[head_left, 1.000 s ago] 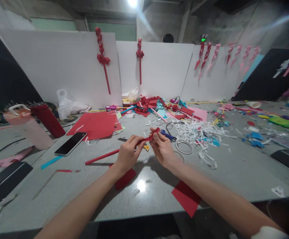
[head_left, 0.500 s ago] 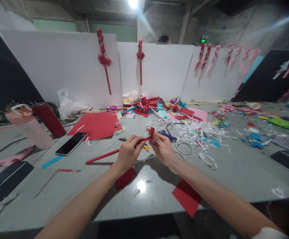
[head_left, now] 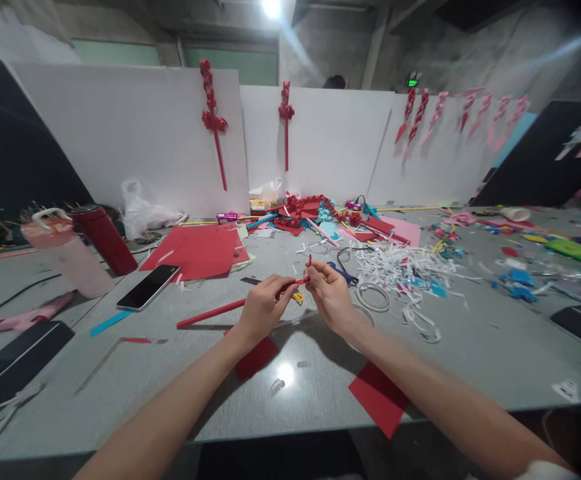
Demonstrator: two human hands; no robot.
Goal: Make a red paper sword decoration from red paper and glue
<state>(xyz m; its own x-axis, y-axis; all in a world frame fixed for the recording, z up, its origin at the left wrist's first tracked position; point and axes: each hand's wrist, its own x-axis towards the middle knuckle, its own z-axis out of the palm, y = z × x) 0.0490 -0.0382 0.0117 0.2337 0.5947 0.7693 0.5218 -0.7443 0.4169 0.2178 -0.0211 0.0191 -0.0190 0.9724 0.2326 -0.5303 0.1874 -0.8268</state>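
Between my two hands, above the middle of the table, is a small folded strip of red paper point(head_left: 300, 281). My left hand point(head_left: 265, 303) pinches its left end, and a red paper stick point(head_left: 210, 313) shows at that hand's left, partly hidden behind it. At the strip's other end my right hand point(head_left: 328, 293) closes thumb and fingers round it, with a short red tip standing up above the fingertips. Beneath my left wrist lies a red paper piece point(head_left: 256, 360); another red square point(head_left: 380, 400) lies under my right forearm at the front edge.
Red paper sheets point(head_left: 195, 250), a phone point(head_left: 148, 288), a pink bottle point(head_left: 70, 257) and a red flask point(head_left: 105, 240) stand or lie to the left. Shredded white paper point(head_left: 400, 263) and a tape ring point(head_left: 373, 297) are at right. Red paper ornaments point(head_left: 286, 120) hang on the white board.
My right fingers have turned the strip's upright end, so its flat face now shows as a thin edge. The view has shifted slightly; both hands stay in the same place over the table.
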